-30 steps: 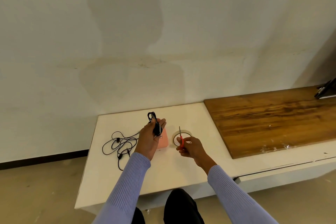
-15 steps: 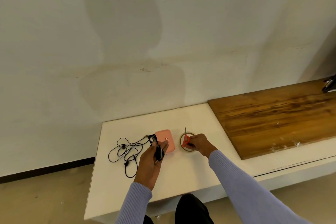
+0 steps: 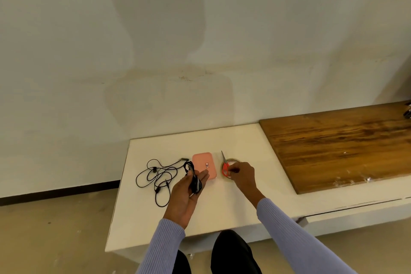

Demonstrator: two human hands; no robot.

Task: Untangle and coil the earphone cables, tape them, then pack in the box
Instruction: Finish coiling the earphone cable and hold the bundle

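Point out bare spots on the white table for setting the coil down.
Bare: the near strip between the left hand and right hand, and right of the tape roll up to the wooden board. Crowded: tangled earphones, pink box, scissors.

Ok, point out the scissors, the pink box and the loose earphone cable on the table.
scissors point(image 3: 225, 167): head view, on the red handles.
pink box point(image 3: 203, 163): head view, middle of its lid.
loose earphone cable point(image 3: 155, 176): head view, on the tangled loops left of the box.
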